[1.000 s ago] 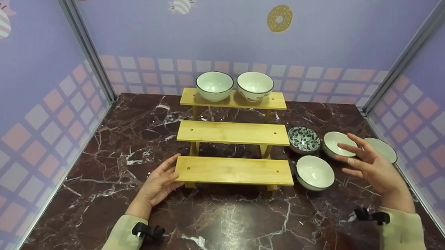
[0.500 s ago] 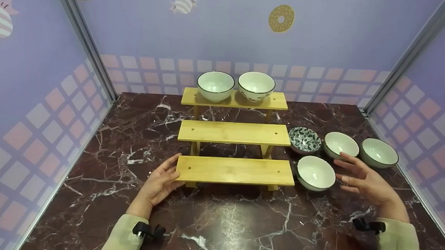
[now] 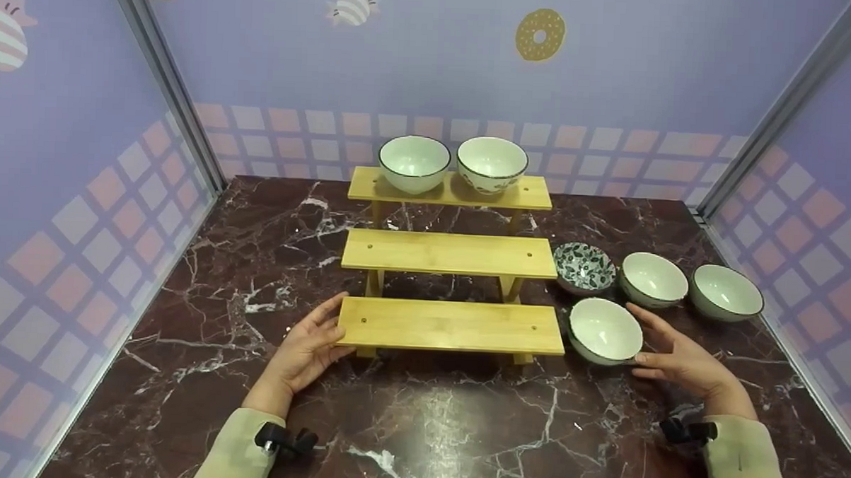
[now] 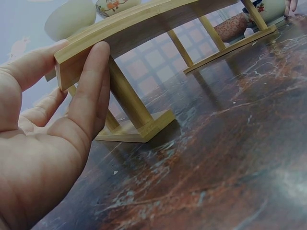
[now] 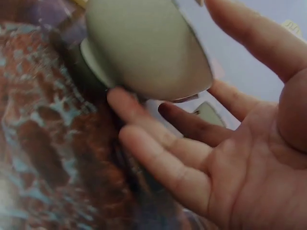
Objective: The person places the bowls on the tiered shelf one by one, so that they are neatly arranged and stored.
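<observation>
Since the earlier frames, the right hand (image 3: 683,361) had moved left and nearer, its fingers spread apart around the right side of a round white glazed bowl with a dark rim (image 3: 605,331), uncovering the two pale dark-rimmed bowls (image 3: 654,279) farther right. That white bowl stood unmoved on the dark red marbled table (image 3: 447,431), just right of a three-tiered yellow wooden stand (image 3: 451,325). The left hand (image 3: 306,351) stayed pinching the left end of the stand's lowest, nearest board. In the right wrist view, the bowl was cut off above and the fingertips blurred, so contact could not be told.
</observation>
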A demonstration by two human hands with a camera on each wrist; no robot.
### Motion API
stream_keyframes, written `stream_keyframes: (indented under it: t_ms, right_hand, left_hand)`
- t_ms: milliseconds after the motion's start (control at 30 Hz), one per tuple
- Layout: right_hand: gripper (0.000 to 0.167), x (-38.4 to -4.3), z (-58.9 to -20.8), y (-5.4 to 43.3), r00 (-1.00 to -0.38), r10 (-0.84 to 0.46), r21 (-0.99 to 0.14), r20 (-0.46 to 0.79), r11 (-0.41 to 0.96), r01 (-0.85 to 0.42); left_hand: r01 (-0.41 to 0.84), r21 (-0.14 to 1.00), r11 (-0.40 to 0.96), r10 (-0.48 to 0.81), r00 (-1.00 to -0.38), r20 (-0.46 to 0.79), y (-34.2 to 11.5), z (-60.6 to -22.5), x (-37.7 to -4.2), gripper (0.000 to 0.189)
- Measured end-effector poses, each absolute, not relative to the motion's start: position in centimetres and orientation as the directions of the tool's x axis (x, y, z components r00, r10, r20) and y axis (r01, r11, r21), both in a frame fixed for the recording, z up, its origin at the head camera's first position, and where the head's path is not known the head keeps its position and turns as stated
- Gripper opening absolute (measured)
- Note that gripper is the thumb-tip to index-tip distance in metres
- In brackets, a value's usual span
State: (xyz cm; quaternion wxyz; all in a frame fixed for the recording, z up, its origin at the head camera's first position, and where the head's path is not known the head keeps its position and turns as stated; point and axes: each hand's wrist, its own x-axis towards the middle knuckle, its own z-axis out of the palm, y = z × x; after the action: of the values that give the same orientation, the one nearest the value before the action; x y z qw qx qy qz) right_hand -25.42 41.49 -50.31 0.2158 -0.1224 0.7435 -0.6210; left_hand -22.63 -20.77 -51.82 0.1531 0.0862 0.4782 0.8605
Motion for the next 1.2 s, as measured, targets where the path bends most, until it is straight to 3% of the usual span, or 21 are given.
stream_keyframes:
  t_ms: [300, 567, 1200]
  right_hand:
    - [0.099, -25.8, -51.6, 40.4, -0.846, -0.509, -0.985, -0.159, 0.021, 0.173]
    - [0.096, -26.0, -52.4, 40.3, -0.808, -0.585, -0.971, -0.067, -0.149, 0.189]
    - [0.098, -26.0, -51.9, 40.3, -0.845, -0.532, -0.974, -0.058, -0.155, 0.164]
  left_hand:
    - [-0.185, 0.849, -0.494, 0.345, -0.939, -0.003, -20.8, -51.8, -22.6, 0.079]
    - [-0.174, 0.855, -0.488, 0.35, -0.937, 0.009, -20.9, -51.9, -22.6, 0.079]
    - [-0.181, 0.858, -0.48, 0.338, -0.941, -0.009, -20.7, -51.8, -22.6, 0.077]
